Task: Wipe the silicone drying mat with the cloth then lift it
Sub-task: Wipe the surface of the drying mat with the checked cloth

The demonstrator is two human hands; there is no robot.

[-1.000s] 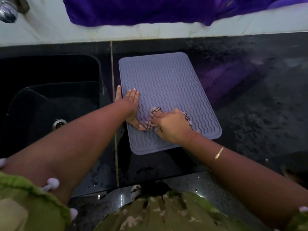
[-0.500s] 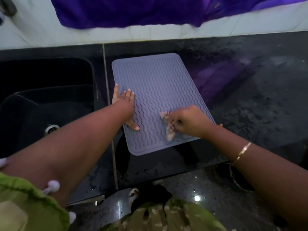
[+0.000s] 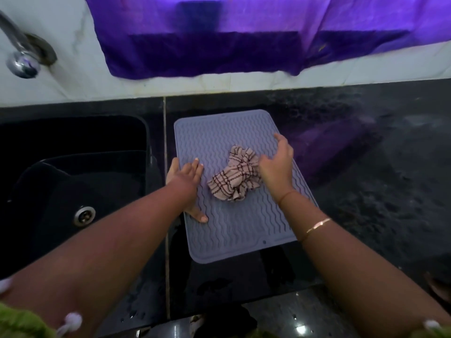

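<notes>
A grey silicone drying mat [image 3: 234, 235] with a wavy ribbed surface lies flat on the black counter, just right of the sink. A crumpled beige cloth [image 3: 235, 180] with dark red checks rests loose on the mat's middle. My left hand [image 3: 186, 181] lies flat on the mat's left edge, fingers spread, thumb pointing toward me. My right hand [image 3: 277, 164] hovers at the cloth's right side with fingers apart; its fingertips seem to touch the cloth but do not grip it.
A black sink [image 3: 73, 191] with a steel drain [image 3: 84, 215] sits left of the mat. A chrome tap [image 3: 22, 59] sticks out of the white wall at upper left. A purple cloth [image 3: 244, 37] hangs over the wall above the wet black counter [image 3: 378, 191].
My right hand has let go of the cloth, which now lies bunched on the mat's middle, and opened beside it. My left hand stays pressed on the mat's left edge.
</notes>
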